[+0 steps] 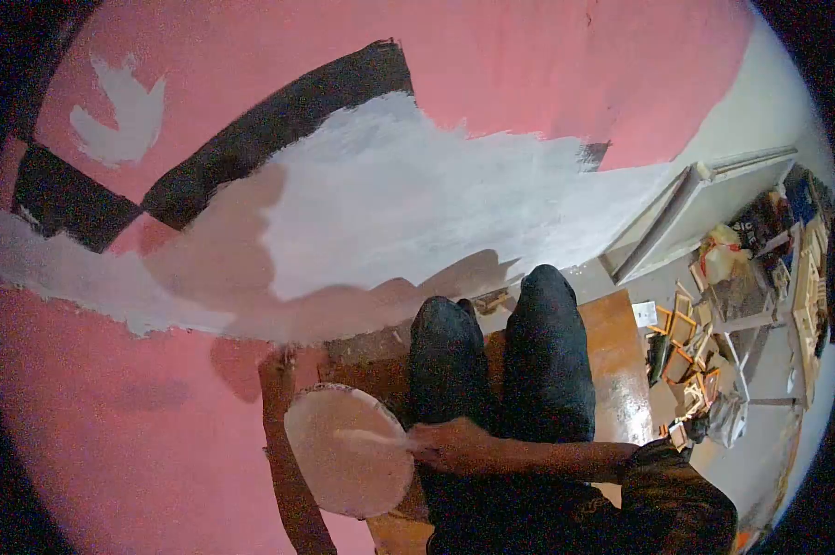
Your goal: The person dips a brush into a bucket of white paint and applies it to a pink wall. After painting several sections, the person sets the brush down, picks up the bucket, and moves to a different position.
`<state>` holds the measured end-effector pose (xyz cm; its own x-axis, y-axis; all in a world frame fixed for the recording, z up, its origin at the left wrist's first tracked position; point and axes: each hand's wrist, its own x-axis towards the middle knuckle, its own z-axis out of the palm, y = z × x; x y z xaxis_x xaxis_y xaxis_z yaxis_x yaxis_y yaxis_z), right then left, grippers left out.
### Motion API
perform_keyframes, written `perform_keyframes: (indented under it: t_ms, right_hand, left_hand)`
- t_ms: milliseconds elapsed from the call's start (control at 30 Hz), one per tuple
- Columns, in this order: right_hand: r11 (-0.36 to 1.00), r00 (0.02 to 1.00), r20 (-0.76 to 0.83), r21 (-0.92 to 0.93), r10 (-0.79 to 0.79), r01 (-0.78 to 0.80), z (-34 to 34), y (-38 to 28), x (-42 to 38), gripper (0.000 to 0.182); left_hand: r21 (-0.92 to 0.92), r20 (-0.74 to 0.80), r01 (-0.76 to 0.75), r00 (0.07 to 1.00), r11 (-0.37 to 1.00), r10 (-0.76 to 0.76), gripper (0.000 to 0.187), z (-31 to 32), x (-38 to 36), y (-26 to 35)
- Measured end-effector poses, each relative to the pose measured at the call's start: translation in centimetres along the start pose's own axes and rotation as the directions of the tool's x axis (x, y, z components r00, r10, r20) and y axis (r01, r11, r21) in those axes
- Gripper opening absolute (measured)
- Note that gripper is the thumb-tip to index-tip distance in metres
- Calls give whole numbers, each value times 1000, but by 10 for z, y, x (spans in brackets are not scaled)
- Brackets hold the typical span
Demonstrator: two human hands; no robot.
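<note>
My right hand [445, 442] reaches in from the right, fingers closed round the end of a pale, slim tool that looks like a paintbrush [373, 437]. That tool lies over a round tub of pale paint [348, 476], whose surface faces me. On the tub's far left side runs my left arm, with my left hand [280, 368] near the wall; its fingers are too dark to make out. The wall [528, 74] is pink, with a broad whitish painted band [371, 203], black stripes [278, 120] and a grey-white leaf-like patch [126, 111].
My bent knees [551, 347] in dark trousers are above a brown wooden surface [616, 342]. A pale panel [704, 208] leans at the right. Several wooden frames [686, 342] are piled on the floor, near a plastic bag [723, 254]. Shadows fall across the wall.
</note>
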<state>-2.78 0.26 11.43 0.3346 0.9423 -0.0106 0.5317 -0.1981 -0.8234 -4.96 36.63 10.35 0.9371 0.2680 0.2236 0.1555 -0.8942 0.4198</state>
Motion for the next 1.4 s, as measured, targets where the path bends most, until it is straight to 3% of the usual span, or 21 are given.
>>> perform_keyframes:
  t_ms: [67, 133, 200, 233, 267, 367, 433, 467, 500, 533, 567, 667, 733, 800, 867, 933, 1100, 1233, 1300, 1367, 1400]
  right_hand:
    - [999, 995, -98, 31, 32, -29, -24, 3, -9, 22]
    - [999, 962, -271, -51, -19, 6, -67, -9, -19, 22]
    - [951, 888, -451, 303, 86, 62, -71, 14, -22, 20]
    - [879, 842, -514, 464, 162, 115, -73, 22, -23, 19]
    - [668, 823, -379, 744, 423, -1, -77, 22, -22, 18]
    - [382, 737, -278, 924, 616, 28, -94, 39, -25, 20]
    - [119, 667, -239, 968, 705, 221, -112, 53, -28, 19]
    - [155, 583, -294, 949, 758, 276, -125, 54, -28, 20]
    - [157, 542, -345, 918, 766, 364, -135, 66, -31, 19]
    - [311, 452, -500, 848, 738, 429, -145, 75, -30, 24]
    - [307, 433, -542, 808, 720, 502, -160, 79, -32, 25]
    - [376, 276, -620, 710, 735, 595, -202, 78, -28, 28]
    - [407, 209, -640, 673, 739, 618, -223, 79, -22, 29]
    - [563, 130, -752, 585, 646, 584, -231, 96, -16, 28]
    - [643, 75, -806, 520, 587, 562, -233, 103, -7, 27]
    - [668, 32, -825, 479, 565, 569, -231, 104, 6, 27]
    - [785, -139, -864, 357, 484, 507, -236, 81, 31, 27]
    - [918, -225, -957, 87, 185, 387, -225, 78, 52, 19]
    - [951, -205, -975, 21, 88, 307, -215, 81, 71, 15]
    - [993, -86, -991, -110, -106, 37, -211, 95, 70, 14]
    - [994, -91, -993, -84, -78, 66, -210, 95, 74, 16]
  left_hand:
    - [54, -102, -123, 987, 991, 128, 16, -7, 32, 35]
    - [-67, -143, -128, 983, 990, 117, 14, -26, 73, 118]
    - [-76, -87, -102, 992, 992, 95, 13, -34, 106, 154]
    - [-91, -133, -181, 977, 979, 168, 12, -38, 120, 177]
    - [-101, -175, -258, 955, 961, 238, 12, -43, 135, 195]
    - [192, -295, -586, 731, 787, 616, 17, -57, 194, 232]
    - [451, -319, -630, 548, 632, 773, 23, -82, 231, 279]
    - [539, -308, -619, 486, 571, 818, 26, -97, 249, 301]
    - [647, -338, -601, 325, 470, 883, 24, -113, 264, 321]
    - [701, -357, -578, 223, 418, 907, 24, -122, 278, 333]
    - [753, -372, -541, 118, 374, 921, 24, -131, 291, 345]
    - [777, -448, -493, 3, 391, 894, 30, -141, 333, 360]
    - [807, -477, -412, -30, 424, 878, 32, -136, 343, 361]
    - [842, -470, -308, -13, 444, 883, 32, -123, 338, 360]
    - [866, -453, -307, -151, 394, 879, 31, -119, 338, 367]
    - [867, -458, -315, -201, 386, 866, 30, -117, 341, 368]
    - [828, -507, -343, -115, 445, 854, 30, -124, 350, 364]
    - [812, -526, -386, -160, 438, 835, 32, -121, 347, 365]
    - [834, -506, -342, -161, 433, 847, 32, -124, 347, 363]
    - [849, -500, -263, -121, 458, 858, 33, -129, 349, 360]
    - [847, -505, -248, -103, 470, 857, 32, -129, 350, 360]
